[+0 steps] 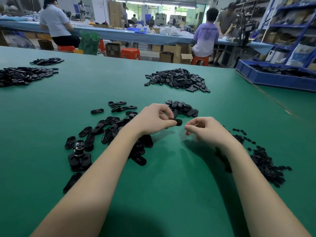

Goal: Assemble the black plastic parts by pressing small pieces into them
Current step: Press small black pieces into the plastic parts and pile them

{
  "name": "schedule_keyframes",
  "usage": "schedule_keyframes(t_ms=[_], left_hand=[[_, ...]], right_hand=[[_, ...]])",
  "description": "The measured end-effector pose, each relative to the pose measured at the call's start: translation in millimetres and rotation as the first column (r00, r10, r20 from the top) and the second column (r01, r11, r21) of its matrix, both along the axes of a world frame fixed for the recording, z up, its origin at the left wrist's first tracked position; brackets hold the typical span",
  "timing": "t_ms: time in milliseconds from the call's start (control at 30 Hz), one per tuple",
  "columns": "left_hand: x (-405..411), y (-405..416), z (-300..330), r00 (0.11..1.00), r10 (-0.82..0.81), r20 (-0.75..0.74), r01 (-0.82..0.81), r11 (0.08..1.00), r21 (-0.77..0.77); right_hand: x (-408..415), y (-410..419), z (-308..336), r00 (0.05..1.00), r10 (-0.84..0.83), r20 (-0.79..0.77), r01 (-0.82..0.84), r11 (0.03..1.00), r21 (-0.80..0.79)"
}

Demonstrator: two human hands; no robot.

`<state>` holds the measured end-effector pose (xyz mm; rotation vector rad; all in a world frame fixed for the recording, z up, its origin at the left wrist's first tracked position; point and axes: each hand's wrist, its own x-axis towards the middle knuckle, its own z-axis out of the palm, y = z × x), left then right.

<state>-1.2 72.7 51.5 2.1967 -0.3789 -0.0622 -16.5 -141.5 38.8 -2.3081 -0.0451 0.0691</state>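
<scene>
On the far left of the green worktop lies a flat heap of black parts, with a smaller heap just behind it. Nearer, left of centre, loose oval black plastic parts are scattered, and the left forearm passes over them. The left hand is raised above the worktop, its thumb and curled fingers pinching 1 black plastic part at its left end. Beyond this hand sits a small stack of oval parts, and further back a large mound. The right hand hovers just beside the held part without touching it; its fingers are curled with thumb and forefinger tips close together, but whether they pinch a small piece cannot be told. Right of the right forearm lies a spread of small black pieces. At the far right edge stands a blue tray containing more black parts.
</scene>
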Motion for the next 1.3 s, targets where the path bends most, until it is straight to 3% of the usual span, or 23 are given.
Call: schedule_keyframes(t_ms=[167, 267, 700, 1033, 1200, 1300], left_hand=[[-9, -41, -17, 0.987, -0.020, -0.157, -0.029, 0.954, -0.299], [-14, -51, -24, 0.967, -0.031, -0.255, -0.079, 0.909, -0.409], [-11, -52, -29, 0.955, -0.025, -0.294, -0.092, 0.921, -0.379], [-9, -47, -27, 0.963, 0.003, -0.269, -0.105, 0.924, -0.367], [-9, -45, -26, 0.966, 0.014, -0.259, -0.112, 0.924, -0.366], [-8, -45, -27, 0.968, 0.025, -0.251, -0.119, 0.922, -0.368]], right_hand=[[0, -37, 3, 0.938, -0.310, 0.156, 0.341, 0.907, -0.248], [0, -50, -1, 0.879, -0.435, 0.196, 0.477, 0.823, -0.308], [3, -47, -21, 0.886, -0.397, 0.238, 0.462, 0.793, -0.397], [3, -42, -19, 0.859, -0.423, 0.289, 0.504, 0.797, -0.331], [3, -42, -13, 0.846, -0.458, 0.274, 0.506, 0.851, -0.140], [3, -42, -6, 0.842, -0.505, 0.190, 0.497, 0.863, 0.090]])
